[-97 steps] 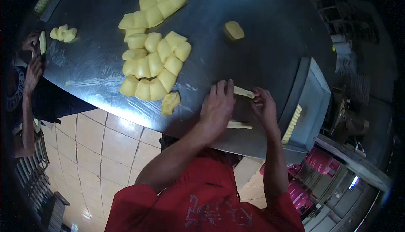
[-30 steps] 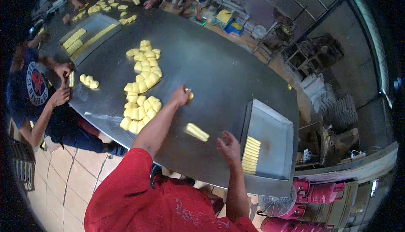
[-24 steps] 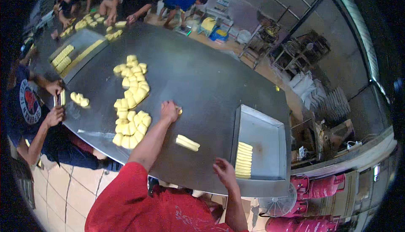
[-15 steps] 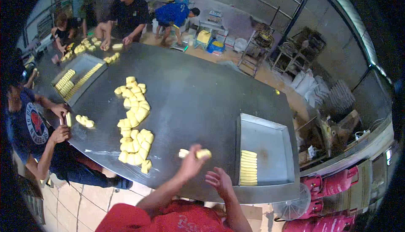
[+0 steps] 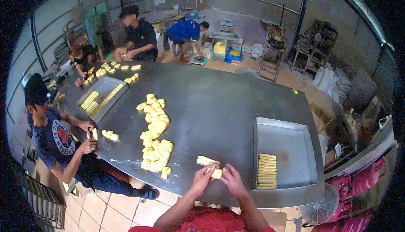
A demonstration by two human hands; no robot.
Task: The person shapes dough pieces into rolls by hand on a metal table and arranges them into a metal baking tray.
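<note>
A short piece of pale yellow dough is held between my two hands just over the table's near edge. My left hand pinches its left side, and the fingers of my right hand close on its right end. Just beyond them a longer dough strip lies on the dark metal table. Right of my hands, a shallow metal tray has a column of rolled dough sticks along its left side. Left of my hands stretches a long cluster of dough pieces.
At the left, a person in a printed shirt handles dough beside a few loose pieces. A second tray with dough sticks lies farther back. More people stand or bend beyond the table. Pink cylinders and a fan stand at the right.
My left hand has drawn back toward me with a dough piece. My right hand, earlier apart with fingers spread, has come to the same piece. The view has tilted upward.
</note>
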